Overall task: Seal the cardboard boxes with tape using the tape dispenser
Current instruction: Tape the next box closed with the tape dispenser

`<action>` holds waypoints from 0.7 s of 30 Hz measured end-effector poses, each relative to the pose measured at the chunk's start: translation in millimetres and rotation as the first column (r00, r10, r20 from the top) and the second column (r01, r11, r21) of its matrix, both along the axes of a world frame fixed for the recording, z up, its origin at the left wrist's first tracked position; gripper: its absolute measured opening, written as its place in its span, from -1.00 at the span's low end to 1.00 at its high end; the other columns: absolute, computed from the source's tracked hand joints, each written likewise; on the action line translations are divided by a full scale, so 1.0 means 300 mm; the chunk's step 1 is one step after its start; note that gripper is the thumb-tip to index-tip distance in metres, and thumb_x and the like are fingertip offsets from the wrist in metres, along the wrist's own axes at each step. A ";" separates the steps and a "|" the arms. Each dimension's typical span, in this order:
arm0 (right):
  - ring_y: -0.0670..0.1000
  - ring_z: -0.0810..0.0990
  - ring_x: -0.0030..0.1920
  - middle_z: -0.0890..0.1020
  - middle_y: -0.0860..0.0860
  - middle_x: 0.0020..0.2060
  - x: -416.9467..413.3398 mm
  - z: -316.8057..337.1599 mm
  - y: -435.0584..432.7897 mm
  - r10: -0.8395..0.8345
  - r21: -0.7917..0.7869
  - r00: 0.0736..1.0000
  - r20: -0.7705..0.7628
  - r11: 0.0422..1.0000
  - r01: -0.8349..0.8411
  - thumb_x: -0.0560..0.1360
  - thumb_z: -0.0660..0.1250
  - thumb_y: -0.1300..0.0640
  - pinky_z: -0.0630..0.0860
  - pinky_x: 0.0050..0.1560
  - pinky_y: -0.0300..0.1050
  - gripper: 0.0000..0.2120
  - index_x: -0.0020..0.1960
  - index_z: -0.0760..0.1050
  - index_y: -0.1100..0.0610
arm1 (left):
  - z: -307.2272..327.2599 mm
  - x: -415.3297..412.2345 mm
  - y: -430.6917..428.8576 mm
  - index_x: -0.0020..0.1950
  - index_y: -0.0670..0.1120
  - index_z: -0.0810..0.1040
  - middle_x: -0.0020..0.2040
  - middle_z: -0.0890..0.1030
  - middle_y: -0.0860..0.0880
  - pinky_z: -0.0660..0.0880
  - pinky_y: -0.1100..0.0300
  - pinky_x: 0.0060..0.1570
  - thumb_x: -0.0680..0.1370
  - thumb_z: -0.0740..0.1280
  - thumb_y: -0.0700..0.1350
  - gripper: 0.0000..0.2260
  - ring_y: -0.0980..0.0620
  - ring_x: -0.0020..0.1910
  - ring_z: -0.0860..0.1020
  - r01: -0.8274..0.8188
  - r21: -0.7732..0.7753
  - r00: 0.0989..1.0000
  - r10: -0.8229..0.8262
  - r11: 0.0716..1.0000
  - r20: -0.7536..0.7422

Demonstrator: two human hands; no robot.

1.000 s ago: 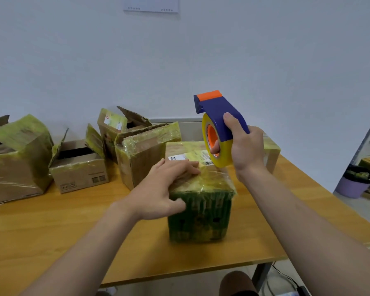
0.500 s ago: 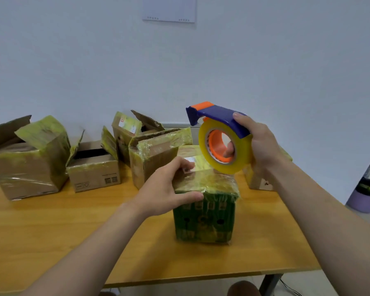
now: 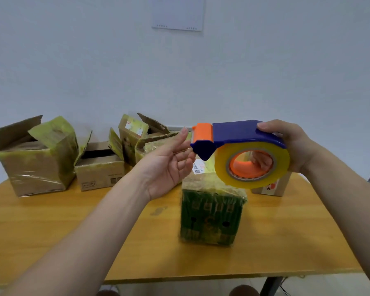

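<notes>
Left hand (image 3: 169, 165) is off the green box (image 3: 209, 218), fingers spread, empty, reaching the tape dispenser (image 3: 239, 135) gripped by the right hand (image 3: 295, 146) at three o'clock above it, best pull straight from its nose.

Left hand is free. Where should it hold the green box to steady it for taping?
Probably the upper left edge of the box, from the left: left hand with fingers on top, thumb on the near face. It stands upright with bare table on that side, and the dispenser in the right hand hangs above its top right, so the middle is left free for tape.
</notes>
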State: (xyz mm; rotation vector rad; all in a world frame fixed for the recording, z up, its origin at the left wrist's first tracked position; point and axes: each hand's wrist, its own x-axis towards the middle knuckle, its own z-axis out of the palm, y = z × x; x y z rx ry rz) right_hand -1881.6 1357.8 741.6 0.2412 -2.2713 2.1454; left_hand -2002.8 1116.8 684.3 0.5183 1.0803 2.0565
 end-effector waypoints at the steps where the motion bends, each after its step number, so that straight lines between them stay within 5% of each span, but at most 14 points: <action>1: -0.03 0.67 -0.37 0.71 0.01 -0.29 0.001 0.001 -0.001 0.003 0.005 1.000 -0.004 1.000 -0.003 -0.05 0.68 -0.27 0.60 -0.35 -0.18 -0.44 -0.18 0.74 0.02 | -0.002 0.002 0.003 0.24 -0.21 0.58 -0.09 0.61 -0.10 0.58 0.35 -0.35 0.45 0.50 0.06 -0.52 0.12 -0.31 0.57 0.019 0.013 1.000 -0.019 1.000 0.008; 5: -0.02 0.66 -0.36 0.71 0.02 -0.30 0.001 0.003 0.002 0.022 0.045 1.000 -0.018 0.999 -0.021 -0.05 0.67 -0.29 0.60 -0.33 -0.16 -0.44 -0.19 0.74 0.02 | -0.022 0.016 0.006 0.17 -0.22 0.60 -0.18 0.61 -0.07 0.57 0.37 -0.37 0.40 0.55 0.00 -0.55 0.14 -0.37 0.56 0.075 0.077 0.992 -0.083 0.994 0.099; 10: -0.02 0.66 -0.36 0.71 0.01 -0.31 0.007 0.006 0.006 0.062 0.046 0.997 -0.043 0.997 -0.060 0.00 0.66 -0.29 0.61 -0.33 -0.16 -0.47 -0.18 0.73 0.03 | -0.046 0.013 0.008 0.28 -0.22 0.56 -0.14 0.58 -0.07 0.59 0.32 -0.37 0.17 0.76 -0.16 -0.26 0.12 -0.33 0.59 0.175 0.171 0.974 -0.197 0.970 0.116; 17: -0.05 0.66 -0.34 0.71 -0.03 -0.30 0.009 0.013 0.017 0.110 0.083 0.994 -0.015 0.991 -0.109 0.07 0.64 -0.30 0.61 -0.28 -0.17 -0.53 -0.18 0.73 -0.01 | -0.029 0.025 0.004 0.30 -0.24 0.58 -0.13 0.62 -0.09 0.54 0.33 -0.43 0.55 0.41 -0.19 -0.67 0.10 -0.30 0.60 0.028 -0.077 0.999 -0.026 0.997 0.031; 21: -0.03 0.68 -0.29 0.72 0.00 -0.24 0.007 0.011 0.031 0.103 0.135 0.994 0.049 0.985 -0.108 0.06 0.65 -0.33 0.62 -0.24 -0.14 -0.48 -0.14 0.74 -0.01 | -0.018 0.014 0.001 0.29 -0.28 0.62 -0.14 0.64 -0.12 0.50 0.37 -0.44 0.65 0.36 -0.20 -0.75 0.13 -0.33 0.60 -0.125 -0.257 0.984 0.087 0.958 -0.152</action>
